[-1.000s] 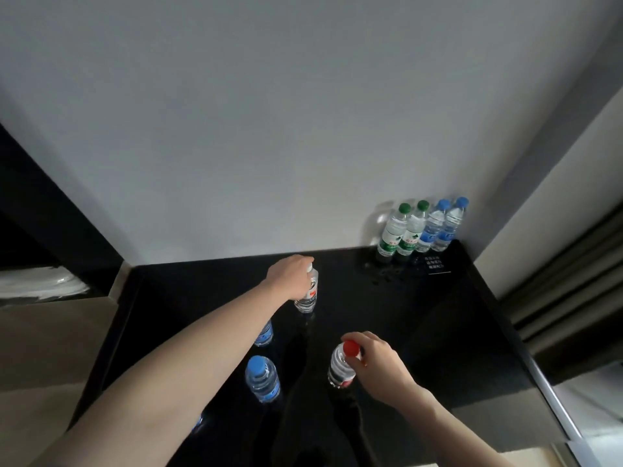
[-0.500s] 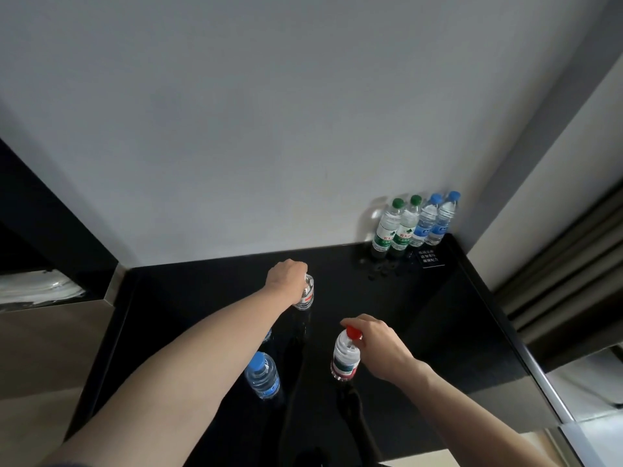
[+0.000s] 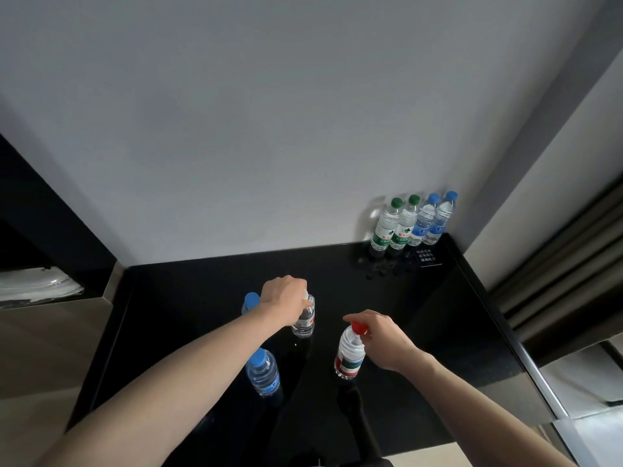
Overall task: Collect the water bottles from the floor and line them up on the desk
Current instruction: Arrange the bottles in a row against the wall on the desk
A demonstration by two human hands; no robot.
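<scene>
Left hand (image 3: pixel 285 298) fingers grasp white-capped bottle (image 3: pixel 304 319); right hand (image 3: pixel 387 338) fingers pinch red-capped bottle (image 3: pixel 350 357).

Both bare forearms reach forward over the desk (image 3: pixel 455 318). Left hand (image 3: pixel 285 299) is palm down, fingers curled over the top of the white-capped bottle (image 3: pixel 304 320), gripping it. Right hand (image 3: pixel 382 338) is lower and nearer, fingertips pinching the cap of the red-capped bottle (image 3: pixel 350 353), wrist bent slightly left. Hands well apart.
</scene>
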